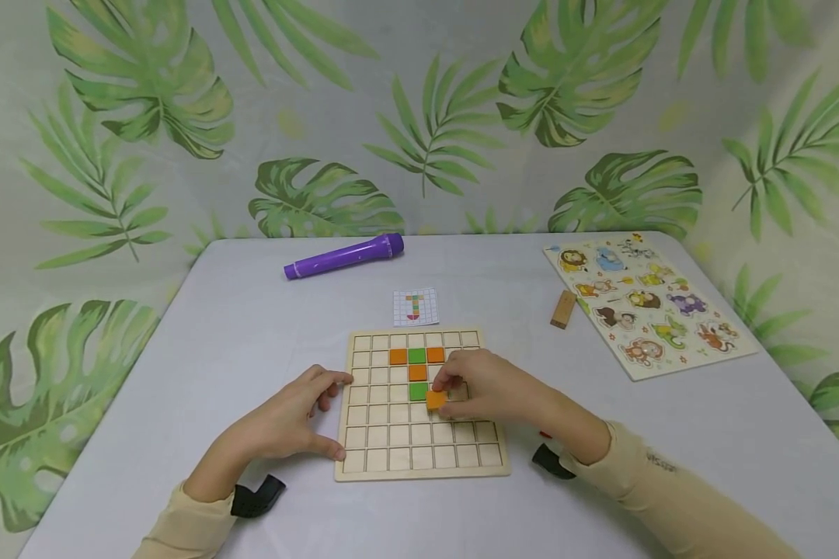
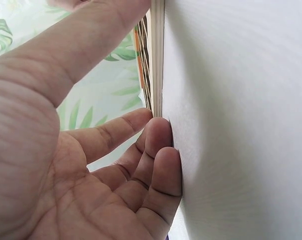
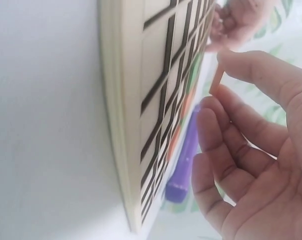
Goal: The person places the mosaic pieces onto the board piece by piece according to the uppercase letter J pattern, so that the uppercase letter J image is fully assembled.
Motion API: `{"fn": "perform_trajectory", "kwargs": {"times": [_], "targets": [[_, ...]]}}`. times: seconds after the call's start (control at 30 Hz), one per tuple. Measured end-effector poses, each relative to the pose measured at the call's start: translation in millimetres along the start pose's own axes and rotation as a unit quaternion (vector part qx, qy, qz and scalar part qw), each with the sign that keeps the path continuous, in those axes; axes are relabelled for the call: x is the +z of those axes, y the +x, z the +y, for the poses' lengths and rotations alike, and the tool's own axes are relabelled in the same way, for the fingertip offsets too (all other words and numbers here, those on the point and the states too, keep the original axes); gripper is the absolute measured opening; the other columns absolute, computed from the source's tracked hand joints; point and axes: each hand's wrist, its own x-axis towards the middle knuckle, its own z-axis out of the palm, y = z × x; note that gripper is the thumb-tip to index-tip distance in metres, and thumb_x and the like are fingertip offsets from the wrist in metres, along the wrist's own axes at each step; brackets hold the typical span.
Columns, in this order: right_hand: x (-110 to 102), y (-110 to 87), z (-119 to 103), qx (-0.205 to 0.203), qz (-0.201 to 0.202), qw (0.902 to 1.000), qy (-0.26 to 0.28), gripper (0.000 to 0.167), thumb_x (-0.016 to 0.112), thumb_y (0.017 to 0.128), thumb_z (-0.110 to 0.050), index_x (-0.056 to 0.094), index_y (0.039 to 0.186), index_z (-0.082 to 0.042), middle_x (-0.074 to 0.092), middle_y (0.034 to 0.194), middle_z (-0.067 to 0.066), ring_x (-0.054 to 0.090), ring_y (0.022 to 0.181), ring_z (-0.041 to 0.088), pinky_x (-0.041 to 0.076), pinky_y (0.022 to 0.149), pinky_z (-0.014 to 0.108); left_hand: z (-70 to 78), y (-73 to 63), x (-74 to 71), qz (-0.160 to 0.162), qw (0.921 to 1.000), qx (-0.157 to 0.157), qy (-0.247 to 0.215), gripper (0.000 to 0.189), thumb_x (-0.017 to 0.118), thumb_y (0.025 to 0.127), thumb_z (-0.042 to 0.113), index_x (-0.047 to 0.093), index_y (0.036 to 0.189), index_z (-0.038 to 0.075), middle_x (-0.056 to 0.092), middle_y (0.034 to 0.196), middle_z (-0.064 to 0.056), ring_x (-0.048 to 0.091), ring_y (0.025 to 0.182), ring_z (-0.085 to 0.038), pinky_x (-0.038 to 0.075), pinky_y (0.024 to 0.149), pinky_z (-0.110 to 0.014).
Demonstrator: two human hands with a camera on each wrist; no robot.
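Note:
A wooden grid board (image 1: 377, 460) lies on the table with several green and orange square tiles set in its cells. Three form a short row: orange (image 1: 398, 356), green (image 1: 416, 355) and orange (image 1: 436, 355). Below the green one come another orange tile (image 1: 417, 373) and a green tile (image 1: 418, 391). My right hand (image 1: 489, 384) pinches an orange tile (image 1: 436, 400) between thumb and finger, tilted above the board in the right wrist view (image 3: 217, 80). Against the board's left edge, my left hand (image 1: 290, 415) rests its thumb and a fingertip, the other fingers loosely bent (image 2: 116, 165).
Just behind the board lies a small card (image 1: 425, 317) printed with a coloured grid pattern. A purple microphone (image 1: 342, 258) is at the back left. To the right are a small wooden block (image 1: 563, 309) and an animal picture board (image 1: 643, 310).

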Motion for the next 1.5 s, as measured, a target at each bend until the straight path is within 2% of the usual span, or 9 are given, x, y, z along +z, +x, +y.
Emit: {"fn": "perform_trajectory", "kwargs": {"times": [0.27,0.57,1.13,1.5], "targets": [[7.6,6.9,-12.3,0.006,-0.013,0.9998,-0.017,0.016,0.086,0.091,-0.020,0.079,0.103,-0.013,0.073,0.101,-0.004,0.064,0.089,0.012,0.055,0.081,0.022,3.0,0.6,-0.6,0.003,1.0000,0.005,0.005,0.097,0.101,0.071,0.039,0.055,0.151,0.011,0.054,0.115,0.001,0.050,0.100,-0.015,0.047,0.084,-0.026],[15.6,9.6,-17.6,0.020,-0.018,0.9993,-0.028,0.018,0.088,0.089,-0.020,0.080,0.104,-0.014,0.072,0.101,-0.004,0.061,0.088,0.011,0.053,0.080,0.022,4.1,-0.2,-1.3,0.005,1.0000,0.007,0.005,0.097,0.102,0.070,0.038,0.055,0.150,0.011,0.054,0.115,0.001,0.050,0.100,-0.015,0.047,0.084,-0.026],[17.0,9.8,-17.9,0.022,-0.016,0.9989,-0.037,0.018,0.088,0.089,-0.021,0.080,0.103,-0.014,0.070,0.099,-0.005,0.057,0.085,0.008,0.050,0.078,0.022,-0.6,-0.2,0.2,0.008,0.9999,0.008,0.006,0.098,0.102,0.070,0.041,0.055,0.150,0.011,0.053,0.115,0.001,0.050,0.099,-0.014,0.047,0.084,-0.026],[18.8,10.8,-17.8,0.014,-0.010,0.9990,-0.040,0.018,0.088,0.090,-0.021,0.080,0.104,-0.014,0.072,0.100,-0.005,0.059,0.086,0.008,0.052,0.079,0.022,1.6,0.2,-0.7,0.003,1.0000,0.002,0.000,0.097,0.102,0.070,0.039,0.055,0.151,0.011,0.053,0.114,0.001,0.050,0.100,-0.015,0.047,0.084,-0.026]]}}
